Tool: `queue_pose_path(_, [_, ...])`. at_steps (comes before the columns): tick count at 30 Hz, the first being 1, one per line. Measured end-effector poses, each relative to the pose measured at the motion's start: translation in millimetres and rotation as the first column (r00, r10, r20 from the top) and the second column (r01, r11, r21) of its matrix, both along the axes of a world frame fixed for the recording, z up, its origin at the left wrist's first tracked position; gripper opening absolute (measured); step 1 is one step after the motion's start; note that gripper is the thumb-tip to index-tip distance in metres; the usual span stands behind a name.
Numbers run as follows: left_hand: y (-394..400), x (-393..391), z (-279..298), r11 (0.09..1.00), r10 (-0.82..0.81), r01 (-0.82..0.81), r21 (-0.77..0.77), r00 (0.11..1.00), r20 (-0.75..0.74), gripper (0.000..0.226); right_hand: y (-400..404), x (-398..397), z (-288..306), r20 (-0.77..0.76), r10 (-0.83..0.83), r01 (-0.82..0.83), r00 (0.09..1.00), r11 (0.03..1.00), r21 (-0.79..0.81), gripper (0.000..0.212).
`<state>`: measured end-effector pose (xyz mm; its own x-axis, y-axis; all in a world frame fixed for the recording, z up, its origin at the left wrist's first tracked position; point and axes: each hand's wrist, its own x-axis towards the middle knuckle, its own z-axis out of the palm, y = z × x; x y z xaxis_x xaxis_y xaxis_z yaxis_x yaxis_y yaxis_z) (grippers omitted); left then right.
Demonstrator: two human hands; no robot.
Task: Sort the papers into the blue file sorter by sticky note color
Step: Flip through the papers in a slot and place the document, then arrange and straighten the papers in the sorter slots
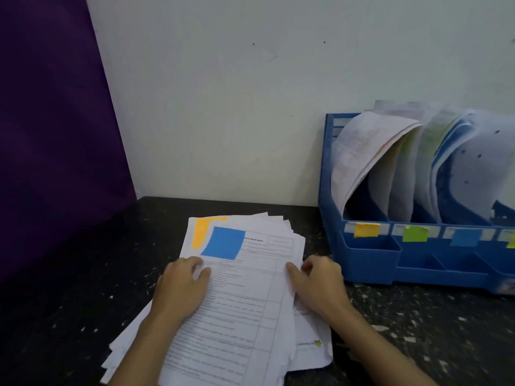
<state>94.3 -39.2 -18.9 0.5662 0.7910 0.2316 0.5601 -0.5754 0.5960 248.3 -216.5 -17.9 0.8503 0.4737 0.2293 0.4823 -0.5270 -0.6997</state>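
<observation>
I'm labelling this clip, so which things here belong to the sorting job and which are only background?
Part of the job:
- paper stack, top sheet carrying a blue sticky note
- blue file sorter with its colour tabs
- left hand and right hand, resting on the stack

Background:
- purple panel
- white wall

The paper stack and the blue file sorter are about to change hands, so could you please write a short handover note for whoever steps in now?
Left hand: flat on the left side of the top sheet, gripping nothing.
Right hand: at the stack's right edge, fingers curled at the sheet edges; whether it grips is unclear.
Paper stack: loose on the dark table; top sheet carries a blue sticky note, an orange sticky note shows beneath.
Blue file sorter: right, against the wall; slots labelled yellow, green, blue.
Done: slots already hold papers.
Left: file the blue-noted sheet, then the remaining stack.
</observation>
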Motion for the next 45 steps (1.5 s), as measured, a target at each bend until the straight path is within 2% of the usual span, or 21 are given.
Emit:
queue_pose_path(3, [-5.8, -0.1, 2.5, 0.999, -0.021, 0.018, 0.033, 0.996, 0.086, 0.022, -0.6, -0.1, -1.4, 0.022, -0.007, 0.007, 1.000, 1.000, 0.023, 0.019])
queue_pose_path(5, [-7.5, 0.6, 4.1, 1.000, -0.011, 0.014, -0.019, 0.992, 0.130, 0.020, -4.2, 1.1, -3.9, 0.005, -0.029, 0.028, 1.000, 0.988, 0.154, 0.012])
queue_pose_path(7, [-6.4, 1.2, 3.8, 0.997, 0.018, -0.004, -0.082, 0.986, 0.167, 0.017, -9.1, -0.5, -1.5, -0.042, -0.009, 0.023, 0.999, 0.935, 0.354, 0.009])
queue_pose_path(10, [-6.3, 1.6, 2.3, 0.994, 0.029, -0.008, -0.111, 0.982, 0.185, 0.035, -14.6, -4.4, 5.3, -0.128, 0.127, -0.034, 0.984, 0.826, 0.563, 0.015])
queue_pose_path(13, [-11.3, 2.8, 9.6, 0.980, 0.067, -0.012, -0.198, 0.959, 0.275, 0.046, -16.3, -7.0, 10.6, -0.291, 0.276, -0.014, 0.916, 0.747, 0.664, 0.015])
queue_pose_path(16, [-15.1, 1.1, 17.3, 0.974, 0.076, 0.009, -0.228, 0.928, 0.365, 0.040, -18.2, -5.4, 11.6, -0.375, 0.336, 0.022, 0.864, 0.718, 0.695, 0.014])
queue_pose_path(21, [-16.8, -4.3, 25.3, 0.937, 0.007, 0.178, -0.301, 0.852, 0.524, 0.017, -18.1, -4.4, 11.6, -0.375, 0.342, 0.027, 0.862, 0.707, 0.707, 0.015])
queue_pose_path(27, [-28.2, -9.3, 40.8, 0.878, 0.075, 0.263, -0.400, 0.751, 0.656, 0.016, -26.4, -2.0, 31.3, -0.253, 0.414, -0.171, 0.875, 0.750, 0.639, 0.013])
queue_pose_path(30, [-38.1, -9.0, 49.9, 0.878, 0.092, 0.278, -0.390, 0.702, 0.706, 0.018, -35.4, 4.8, 45.3, -0.258, 0.468, -0.221, 0.845, 0.745, 0.629, 0.015])
queue_pose_path(34, [-57.9, -8.1, 76.3, 0.873, 0.036, 0.369, -0.319, 0.605, 0.796, 0.014, -54.1, 10.6, 63.7, -0.280, 0.499, -0.179, 0.820, 0.688, 0.703, 0.014])
queue_pose_path(36, [-70.4, -8.4, 88.2, 0.817, -0.032, 0.496, -0.295, 0.549, 0.835, 0.010, -61.9, 12.4, 70.6, -0.246, 0.484, -0.157, 0.840, 0.650, 0.744, 0.014])
queue_pose_path(38, [-84.5, -4.9, 96.8, 0.776, -0.096, 0.571, -0.270, 0.529, 0.843, 0.015, -67.8, 12.6, 76.3, -0.201, 0.423, -0.124, 0.884, 0.625, 0.771, 0.013])
queue_pose_path(40, [-99.4, 3.3, 104.0, 0.774, -0.148, 0.591, -0.228, 0.518, 0.842, 0.013, -74.0, 14.1, 79.8, -0.127, 0.230, -0.064, 0.965, 0.673, 0.737, 0.012])
queue_pose_path(41, [-108.2, 8.9, 108.8, 0.775, -0.178, 0.601, -0.194, 0.502, 0.846, 0.013, -77.2, 14.7, 81.3, -0.075, 0.103, -0.022, 0.992, 0.717, 0.696, 0.018])
queue_pose_path(43, [-127.3, 21.3, 121.1, 0.791, -0.242, 0.602, -0.110, 0.472, 0.847, 0.013, -84.1, 14.0, 83.8, 0.048, -0.105, 0.053, 0.993, 0.781, 0.622, 0.042])
queue_pose_path(45, [-146.9, 34.8, 134.1, 0.807, -0.327, 0.590, 0.007, 0.437, 0.838, 0.013, -91.2, 9.8, 88.7, 0.194, -0.161, 0.013, 0.968, 0.799, 0.601, 0.050])
